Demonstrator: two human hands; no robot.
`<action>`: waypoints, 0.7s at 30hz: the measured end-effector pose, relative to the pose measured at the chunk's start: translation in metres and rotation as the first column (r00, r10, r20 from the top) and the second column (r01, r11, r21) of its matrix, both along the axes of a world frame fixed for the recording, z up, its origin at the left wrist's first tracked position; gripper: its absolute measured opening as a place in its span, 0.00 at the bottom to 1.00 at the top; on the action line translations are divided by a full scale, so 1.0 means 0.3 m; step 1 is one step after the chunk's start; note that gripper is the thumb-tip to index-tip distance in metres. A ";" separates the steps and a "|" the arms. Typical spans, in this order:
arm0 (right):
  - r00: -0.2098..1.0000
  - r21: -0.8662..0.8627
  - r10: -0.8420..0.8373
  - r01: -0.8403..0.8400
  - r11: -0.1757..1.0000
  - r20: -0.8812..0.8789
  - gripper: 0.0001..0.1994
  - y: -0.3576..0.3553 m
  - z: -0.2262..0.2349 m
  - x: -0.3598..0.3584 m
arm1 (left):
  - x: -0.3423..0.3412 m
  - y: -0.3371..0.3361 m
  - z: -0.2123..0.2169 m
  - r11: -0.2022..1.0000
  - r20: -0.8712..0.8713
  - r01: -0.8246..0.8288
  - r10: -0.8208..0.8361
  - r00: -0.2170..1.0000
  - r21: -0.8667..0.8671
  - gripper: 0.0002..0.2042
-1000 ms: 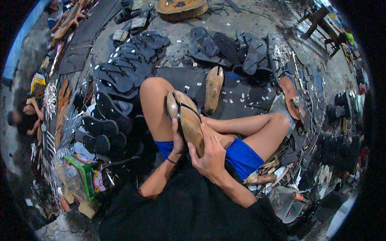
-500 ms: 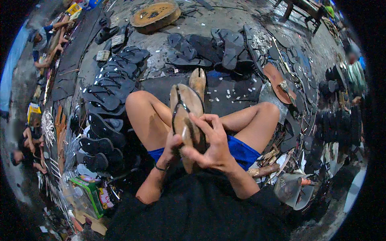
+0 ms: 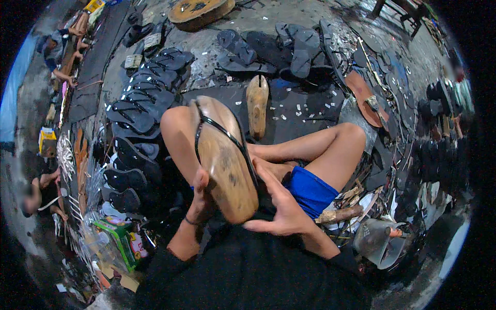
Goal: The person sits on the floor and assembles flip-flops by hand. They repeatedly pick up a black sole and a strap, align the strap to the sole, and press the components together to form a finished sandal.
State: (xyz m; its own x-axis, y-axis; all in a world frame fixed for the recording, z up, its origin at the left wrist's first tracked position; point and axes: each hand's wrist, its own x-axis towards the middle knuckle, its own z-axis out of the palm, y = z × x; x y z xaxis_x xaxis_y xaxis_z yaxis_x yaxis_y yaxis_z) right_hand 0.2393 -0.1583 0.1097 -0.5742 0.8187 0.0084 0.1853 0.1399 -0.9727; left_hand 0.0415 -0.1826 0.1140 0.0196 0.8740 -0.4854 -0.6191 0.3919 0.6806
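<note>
A foot-shaped wooden shoe last (image 3: 230,178) is held up in front of my body, tilted, with a glossy black thong strap (image 3: 223,129) lying across it in a V. My left hand (image 3: 199,201) grips its left side, thumb along the edge and the other fingers hidden beneath. Beside the right edge, my right hand (image 3: 284,206) has its fingers stretched out and the thumb spread away. Its fingertips are by the strap's right end; whether they touch it is unclear. A second wooden last (image 3: 257,108), slotted at its toe, lies beyond on a dark mat.
Rows of black sandals (image 3: 137,113) line my left, with more black sandals (image 3: 299,49) ahead. A round wooden block (image 3: 199,13) stands at the back. A brown sole (image 3: 364,98) and a grey container (image 3: 374,243) are right. Other people (image 3: 54,49) sit far left.
The strapped last has come nearer and turned so more of its wooden face shows. My right hand has moved from the strap to the right side, its fingers spreading. The second last is now uncovered.
</note>
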 end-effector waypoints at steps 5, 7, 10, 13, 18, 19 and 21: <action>0.944 -0.661 -0.220 0.002 0.750 -0.246 0.22 -0.135 -0.069 0.022 | 0.003 -0.109 0.011 0.967 0.022 0.219 -0.223 0.974 0.134 0.65; 0.902 -0.645 -0.278 -0.002 0.764 -0.332 0.23 -0.152 -0.061 0.000 | 0.017 -0.116 0.068 0.969 0.052 0.218 -0.225 0.973 0.115 0.67; 0.878 -0.608 -0.281 -0.015 0.794 -0.388 0.24 -0.153 -0.033 -0.005 | 0.012 -0.130 0.099 0.974 0.137 0.212 -0.221 0.966 0.078 0.69; 0.914 -0.600 -0.205 -0.049 0.799 -0.349 0.23 -0.183 -0.067 0.039 | 0.022 -0.158 0.085 0.985 0.168 0.152 -0.164 0.972 0.085 0.69; 0.906 -0.595 -0.183 -0.090 0.799 -0.382 0.20 -0.176 -0.010 0.034 | 0.022 -0.169 0.056 0.981 0.255 0.155 -0.180 0.950 0.116 0.70; 0.904 -0.592 -0.163 -0.115 0.797 -0.395 0.20 -0.185 -0.012 0.043 | 0.020 -0.177 0.058 0.983 0.247 0.148 -0.170 0.954 0.105 0.70; 0.912 -0.594 -0.143 -0.126 0.795 -0.384 0.18 -0.191 -0.034 0.057 | 0.016 -0.187 0.077 0.983 0.233 0.153 -0.172 0.957 0.099 0.69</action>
